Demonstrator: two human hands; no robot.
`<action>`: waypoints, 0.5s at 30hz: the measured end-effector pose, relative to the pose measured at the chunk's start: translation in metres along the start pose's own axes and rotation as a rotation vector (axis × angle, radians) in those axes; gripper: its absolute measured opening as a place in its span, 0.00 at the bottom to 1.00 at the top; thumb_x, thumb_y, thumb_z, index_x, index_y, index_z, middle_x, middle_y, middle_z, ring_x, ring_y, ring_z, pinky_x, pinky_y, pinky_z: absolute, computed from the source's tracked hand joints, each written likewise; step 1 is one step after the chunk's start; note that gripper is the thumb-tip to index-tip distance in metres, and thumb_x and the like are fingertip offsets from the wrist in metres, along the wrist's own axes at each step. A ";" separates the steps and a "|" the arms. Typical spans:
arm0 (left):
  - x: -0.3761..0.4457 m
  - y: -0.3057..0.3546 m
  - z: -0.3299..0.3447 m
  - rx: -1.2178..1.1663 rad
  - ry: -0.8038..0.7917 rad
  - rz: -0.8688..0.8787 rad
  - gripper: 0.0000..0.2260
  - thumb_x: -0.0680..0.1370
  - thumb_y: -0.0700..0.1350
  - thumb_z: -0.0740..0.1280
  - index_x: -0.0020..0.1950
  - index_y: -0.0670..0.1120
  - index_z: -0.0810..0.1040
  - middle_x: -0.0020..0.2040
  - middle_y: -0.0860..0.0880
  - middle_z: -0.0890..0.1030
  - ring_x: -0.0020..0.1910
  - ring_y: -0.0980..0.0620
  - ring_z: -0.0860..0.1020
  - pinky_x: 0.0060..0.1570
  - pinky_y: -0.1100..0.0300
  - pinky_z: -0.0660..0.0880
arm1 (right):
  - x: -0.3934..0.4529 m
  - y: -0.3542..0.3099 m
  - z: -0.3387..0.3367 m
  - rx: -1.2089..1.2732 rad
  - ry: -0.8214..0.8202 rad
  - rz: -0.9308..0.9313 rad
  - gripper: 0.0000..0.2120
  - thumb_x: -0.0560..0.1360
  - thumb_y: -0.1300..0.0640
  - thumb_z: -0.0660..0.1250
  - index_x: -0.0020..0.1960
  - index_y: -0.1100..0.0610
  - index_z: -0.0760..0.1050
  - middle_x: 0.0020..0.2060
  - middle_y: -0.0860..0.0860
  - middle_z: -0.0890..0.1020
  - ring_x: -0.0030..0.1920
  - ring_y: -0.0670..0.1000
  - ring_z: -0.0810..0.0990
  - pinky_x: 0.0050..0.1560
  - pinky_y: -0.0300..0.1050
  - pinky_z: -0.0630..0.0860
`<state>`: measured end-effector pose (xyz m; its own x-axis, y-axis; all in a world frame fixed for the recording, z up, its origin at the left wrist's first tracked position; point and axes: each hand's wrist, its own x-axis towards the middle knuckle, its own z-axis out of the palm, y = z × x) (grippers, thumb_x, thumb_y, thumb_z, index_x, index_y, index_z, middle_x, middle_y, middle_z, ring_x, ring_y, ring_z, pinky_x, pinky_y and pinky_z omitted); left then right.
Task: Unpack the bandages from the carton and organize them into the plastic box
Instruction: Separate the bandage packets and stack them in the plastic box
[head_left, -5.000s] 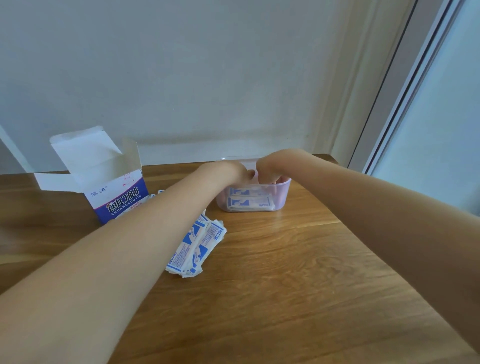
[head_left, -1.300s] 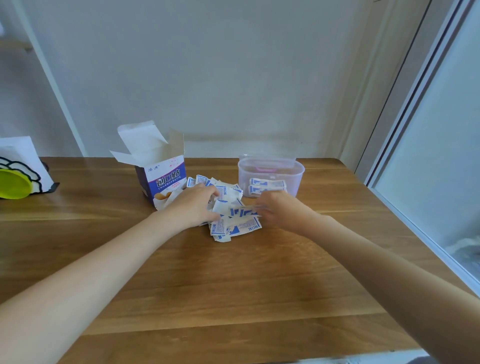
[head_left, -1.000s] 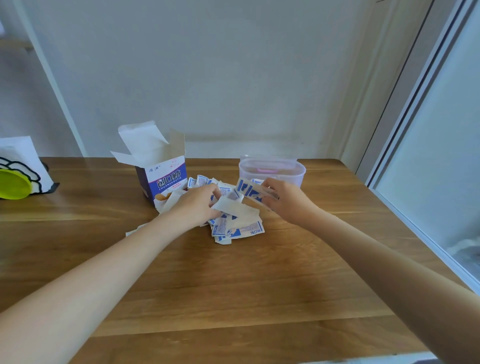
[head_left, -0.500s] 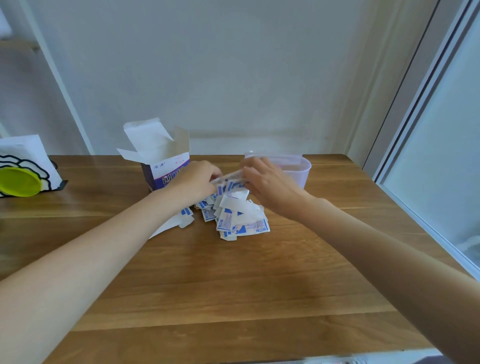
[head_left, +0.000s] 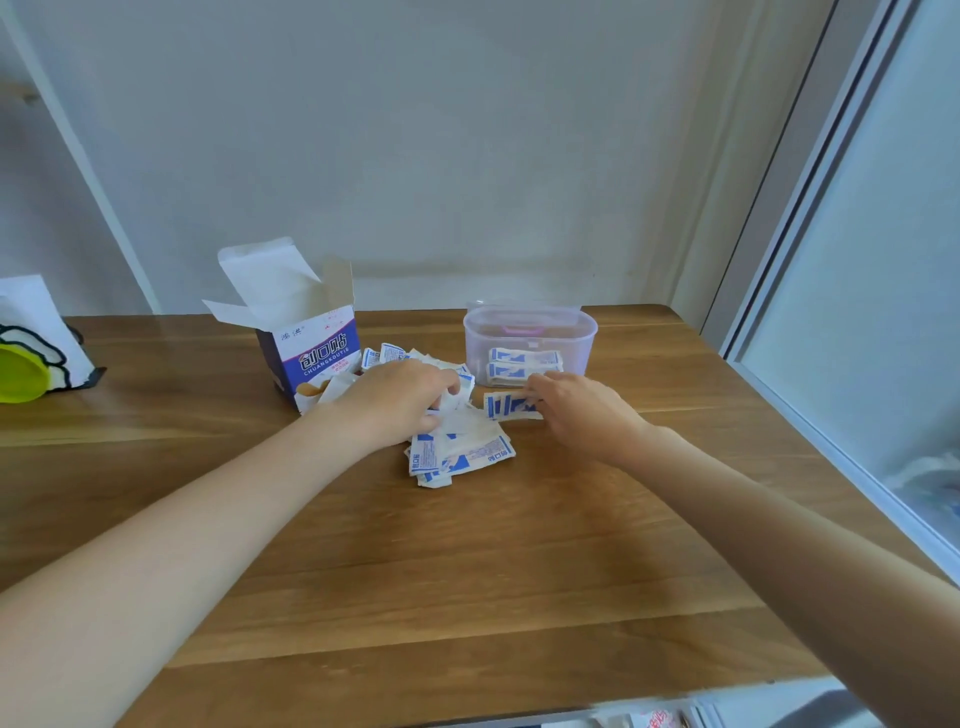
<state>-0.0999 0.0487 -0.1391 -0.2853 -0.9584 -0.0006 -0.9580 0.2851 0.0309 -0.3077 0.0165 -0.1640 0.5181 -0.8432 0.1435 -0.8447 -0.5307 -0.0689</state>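
On the wooden table (head_left: 467, 571), near its far edge, I count one carton (head_left: 317, 353), one plastic box (head_left: 530, 338) and one loose heap of bandages (head_left: 457, 452) lying between them. The carton stands upright at the left with its top flaps open; the plastic box sits to its right, uncovered, well apart from it. Through the box's clear wall I can make out two wrapped bandages (head_left: 522, 364) stacked flat inside; whether more lie behind them I cannot tell. The heap holds too many overlapping wrappers for me to count exactly, though at least half a dozen show.

My left hand (head_left: 400, 400) rests palm-down on top of the heap, fingers curled down into the wrappers; whether it grips any one of them I cannot tell. My right hand (head_left: 576, 410) sits just in front of the box, its fingertips pinching a single bandage (head_left: 506, 405) by one end, the strip held flat just above the table beside the heap.

At the far left edge I see one white card holder (head_left: 31, 332) with a yellow-green disc (head_left: 18, 374) in front.
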 end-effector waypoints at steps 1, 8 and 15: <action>0.001 -0.001 0.001 -0.019 0.003 -0.005 0.14 0.77 0.44 0.64 0.63 0.48 0.73 0.49 0.52 0.80 0.49 0.53 0.76 0.49 0.56 0.76 | 0.001 0.000 -0.001 0.012 0.014 0.036 0.07 0.79 0.62 0.54 0.55 0.59 0.69 0.52 0.55 0.77 0.47 0.58 0.77 0.39 0.49 0.73; 0.004 0.001 0.003 -0.062 -0.114 -0.010 0.22 0.73 0.54 0.69 0.64 0.52 0.70 0.47 0.55 0.74 0.50 0.55 0.69 0.48 0.59 0.69 | 0.002 -0.006 -0.011 0.319 0.054 0.166 0.10 0.79 0.62 0.56 0.54 0.66 0.72 0.52 0.61 0.80 0.49 0.61 0.77 0.39 0.47 0.71; 0.000 0.004 0.002 -0.109 0.229 -0.086 0.07 0.75 0.44 0.64 0.39 0.49 0.69 0.41 0.50 0.75 0.46 0.50 0.72 0.39 0.60 0.64 | 0.011 -0.016 -0.021 0.574 0.091 0.290 0.10 0.78 0.62 0.57 0.51 0.66 0.75 0.42 0.58 0.78 0.39 0.53 0.73 0.31 0.37 0.66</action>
<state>-0.1037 0.0500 -0.1410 -0.1772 -0.9598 0.2176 -0.9661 0.2119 0.1478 -0.2915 0.0177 -0.1411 0.2452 -0.9619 0.1210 -0.7295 -0.2652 -0.6304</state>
